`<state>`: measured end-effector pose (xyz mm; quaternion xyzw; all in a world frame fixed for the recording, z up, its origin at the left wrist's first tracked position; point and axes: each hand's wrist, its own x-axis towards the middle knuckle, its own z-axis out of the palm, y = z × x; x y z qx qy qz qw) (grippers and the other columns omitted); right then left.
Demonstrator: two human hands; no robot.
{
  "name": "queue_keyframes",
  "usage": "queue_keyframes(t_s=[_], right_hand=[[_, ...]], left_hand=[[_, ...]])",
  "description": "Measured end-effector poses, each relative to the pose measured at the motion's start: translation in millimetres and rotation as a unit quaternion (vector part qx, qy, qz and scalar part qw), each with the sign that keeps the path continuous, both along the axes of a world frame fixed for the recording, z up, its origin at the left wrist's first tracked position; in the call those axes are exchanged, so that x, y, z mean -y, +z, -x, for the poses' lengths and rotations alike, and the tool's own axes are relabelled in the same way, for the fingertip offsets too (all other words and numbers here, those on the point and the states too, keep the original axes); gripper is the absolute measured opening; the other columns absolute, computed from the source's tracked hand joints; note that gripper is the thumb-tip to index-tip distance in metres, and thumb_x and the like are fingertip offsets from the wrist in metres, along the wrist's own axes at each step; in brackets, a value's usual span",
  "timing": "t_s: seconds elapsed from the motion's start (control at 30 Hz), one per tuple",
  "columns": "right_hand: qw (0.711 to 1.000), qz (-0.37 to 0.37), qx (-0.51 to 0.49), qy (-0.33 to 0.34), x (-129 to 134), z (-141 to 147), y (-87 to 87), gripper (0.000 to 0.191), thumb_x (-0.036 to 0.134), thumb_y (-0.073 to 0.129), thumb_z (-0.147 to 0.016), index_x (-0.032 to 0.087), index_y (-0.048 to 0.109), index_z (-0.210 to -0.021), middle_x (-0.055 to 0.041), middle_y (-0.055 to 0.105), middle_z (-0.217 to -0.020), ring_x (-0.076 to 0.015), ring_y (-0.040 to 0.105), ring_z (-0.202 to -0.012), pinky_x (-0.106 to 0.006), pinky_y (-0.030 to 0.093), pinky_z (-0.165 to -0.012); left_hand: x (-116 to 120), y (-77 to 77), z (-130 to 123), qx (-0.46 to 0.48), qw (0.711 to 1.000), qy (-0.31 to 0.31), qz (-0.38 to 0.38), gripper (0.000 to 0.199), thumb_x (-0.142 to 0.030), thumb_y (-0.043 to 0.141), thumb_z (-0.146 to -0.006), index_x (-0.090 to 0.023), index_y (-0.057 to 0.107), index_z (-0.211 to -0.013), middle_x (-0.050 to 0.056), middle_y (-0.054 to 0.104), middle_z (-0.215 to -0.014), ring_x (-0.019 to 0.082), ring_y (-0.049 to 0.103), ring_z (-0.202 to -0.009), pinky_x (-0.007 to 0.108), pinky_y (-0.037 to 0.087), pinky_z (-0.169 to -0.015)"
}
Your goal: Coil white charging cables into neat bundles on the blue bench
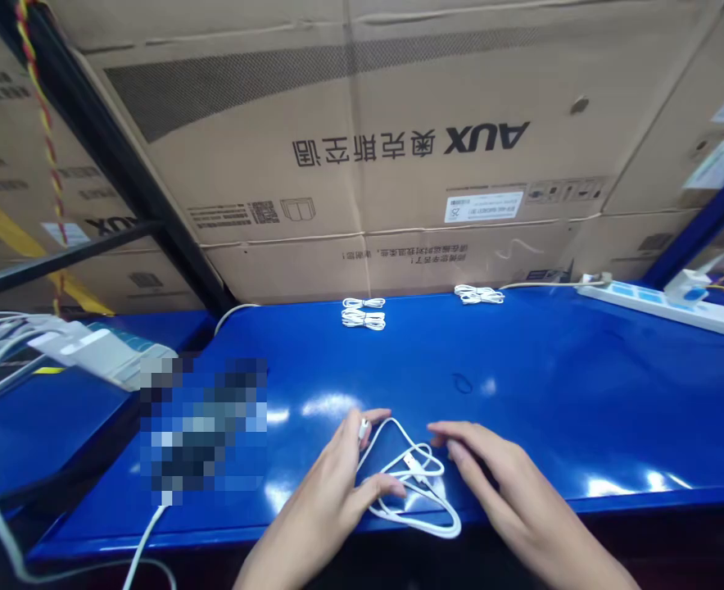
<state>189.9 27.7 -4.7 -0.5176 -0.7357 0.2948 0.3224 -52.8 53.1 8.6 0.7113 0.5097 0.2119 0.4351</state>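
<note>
A loosely looped white cable (446, 524) lies near the front edge of the blue table (552, 385), between my two hands. My left hand (342, 475) holds one end of it, with a small white connector showing between the fingers and the thumb spread over the loops. Another white plug (414, 465) rests among the loops. To the right of the cable, my right hand (490, 475) is held with its fingers apart and nothing in them.
Bundled white cables (363, 315) and another bundle (478, 295) lie along the back edge. A dark hair tie or ring (461, 383) sits mid-table. Power strips (662, 305) are at both sides. A pixelated object (205, 430) lies left. Large cartons (399, 106) stand behind.
</note>
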Motion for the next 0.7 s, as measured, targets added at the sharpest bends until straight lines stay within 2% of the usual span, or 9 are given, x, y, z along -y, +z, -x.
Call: queue_keyframes(t_s=[0.07,0.17,0.23,0.3,0.43,0.57,0.7], right_hand=[[1.000,0.002,0.010,0.025,2,3,1.1,0.029,0.039,0.052,-0.102,0.033,0.061,-0.129,-0.0023,0.070,-0.123,-0.0233,0.066,-0.112,-0.037,0.053,-0.095],[0.998,0.005,0.003,0.065,1,9,1.2,0.023,0.038,0.059,-0.099,0.030,0.066,-0.119,-0.0025,0.074,-0.113,-0.0227,0.068,-0.103,-0.036,0.055,-0.090],[0.998,-0.008,-0.013,0.067,-2,12,-0.7,0.018,0.035,0.056,-0.101,0.028,0.069,-0.111,-0.0036,0.075,-0.107,-0.0220,0.069,-0.097,-0.035,0.055,-0.086],[0.998,-0.029,-0.017,0.061,-4,12,-4.3,0.019,0.034,0.054,-0.102,0.027,0.071,-0.109,-0.0044,0.075,-0.103,-0.0215,0.069,-0.093,-0.035,0.055,-0.084],[0.996,-0.080,0.007,0.043,-7,13,-13.9,0.020,0.030,0.053,-0.102,0.028,0.073,-0.106,-0.0053,0.070,-0.104,-0.0203,0.068,-0.092,-0.032,0.056,-0.079],[0.993,-0.120,0.000,0.009,-6,18,-17.4,0.016,0.026,0.055,-0.101,0.025,0.071,-0.101,-0.0044,0.070,-0.097,-0.0198,0.067,-0.089,-0.030,0.054,-0.076],[0.993,-0.110,-0.025,0.030,-4,22,-14.0,0.012,0.024,0.057,-0.100,0.024,0.068,-0.096,-0.0025,0.074,-0.091,-0.0191,0.068,-0.084,-0.030,0.053,-0.075]], left_hand=[[1,2.1,-1,0.004,1.000,0.006,-0.011,0.043,-0.042,0.054,-0.098,-0.036,0.044,-0.139,0.004,0.050,-0.149,0.027,0.051,-0.136,0.044,0.046,-0.110],[5,8.7,1,-0.003,0.998,0.021,-0.058,0.039,-0.041,0.041,-0.103,-0.036,0.039,-0.142,0.006,0.048,-0.149,0.025,0.052,-0.134,0.042,0.048,-0.107],[6,14.6,4,-0.014,0.996,0.014,-0.092,0.028,-0.038,0.040,-0.103,-0.033,0.050,-0.129,0.005,0.047,-0.149,0.024,0.049,-0.135,0.039,0.047,-0.107],[7,20.8,7,-0.019,0.995,-0.013,-0.099,0.019,-0.035,0.040,-0.103,-0.029,0.058,-0.108,0.004,0.053,-0.143,0.023,0.051,-0.132,0.034,0.048,-0.104],[9,28.5,6,0.010,0.995,-0.063,-0.077,0.010,-0.027,0.053,-0.099,-0.027,0.061,-0.092,0.000,0.069,-0.110,0.018,0.065,-0.100,0.025,0.052,-0.087],[13,22.7,-11,0.071,0.992,-0.055,-0.091,0.009,-0.020,0.068,-0.089,-0.024,0.066,-0.082,-0.002,0.070,-0.085,0.015,0.066,-0.079,0.022,0.051,-0.073],[14,8.1,-29,0.113,0.989,0.036,-0.093,0.007,-0.023,0.070,-0.086,-0.023,0.067,-0.080,0.000,0.069,-0.084,0.016,0.065,-0.075,0.022,0.051,-0.063]])
